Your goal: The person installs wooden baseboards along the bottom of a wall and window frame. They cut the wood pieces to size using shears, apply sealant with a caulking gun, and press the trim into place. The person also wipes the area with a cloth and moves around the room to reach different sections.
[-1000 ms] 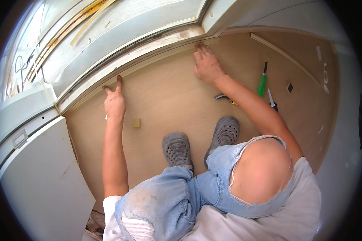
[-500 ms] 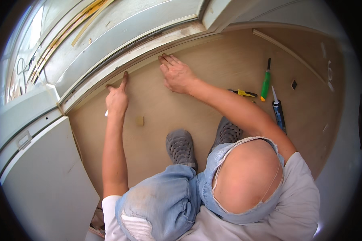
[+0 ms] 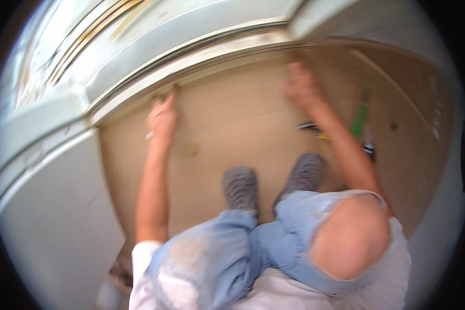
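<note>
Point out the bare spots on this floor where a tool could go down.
The floor is bare between the left hand and the right hand, along the threshold. Another bare patch lies left of the shoes, below the small tan block. It is crowded right of the right forearm, where the green-handled tool and other tools lie.

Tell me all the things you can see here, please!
floor panel: one, light tan, fills the middle under both hands
door sill: one, whitish grey, along the panel's far edge
white board: one, to the panel's left
small block: one, tan, on the panel near the left hand
green-handled tool: one, on the panel right of the right arm
dark tube: one, just below the green tool
small dark spot: one, far right on the panel
shoes: two, grey, on the panel
jeans: light blue, torn at the knee
left hand: flat at the panel's far edge
right hand: flat at the panel's far edge, blurred
</note>
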Available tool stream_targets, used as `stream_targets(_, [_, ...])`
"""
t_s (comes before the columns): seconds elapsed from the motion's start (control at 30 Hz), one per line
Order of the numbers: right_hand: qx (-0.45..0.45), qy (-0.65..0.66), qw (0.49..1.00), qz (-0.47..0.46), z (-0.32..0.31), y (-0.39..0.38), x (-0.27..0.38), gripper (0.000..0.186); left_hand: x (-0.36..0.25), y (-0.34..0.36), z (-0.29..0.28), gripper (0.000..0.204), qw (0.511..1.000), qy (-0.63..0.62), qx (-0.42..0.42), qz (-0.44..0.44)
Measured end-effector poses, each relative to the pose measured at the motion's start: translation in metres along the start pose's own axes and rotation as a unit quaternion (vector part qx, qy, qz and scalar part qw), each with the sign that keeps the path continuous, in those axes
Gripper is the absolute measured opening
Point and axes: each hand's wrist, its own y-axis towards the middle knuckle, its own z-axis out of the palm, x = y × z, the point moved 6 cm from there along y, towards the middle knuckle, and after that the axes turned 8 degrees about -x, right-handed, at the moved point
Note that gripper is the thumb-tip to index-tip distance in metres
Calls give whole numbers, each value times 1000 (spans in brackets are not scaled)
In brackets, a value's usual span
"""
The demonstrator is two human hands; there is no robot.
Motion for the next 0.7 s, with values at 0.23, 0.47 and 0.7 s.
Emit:
stream_targets(0.23, [-39,-48,992,-106,-36,17,12,38,70,-18,14,52,976,-33,-100,-190])
stream_targets(0.47, [-26,-32,995,-89,-28,13,13,38,176,-30,33,58,967,-5,-95,-235])
stream_targets(0.7, [-20,-36,995,-94,-27,14,18,33,227,-33,29,63,938,-13,-47,-342])
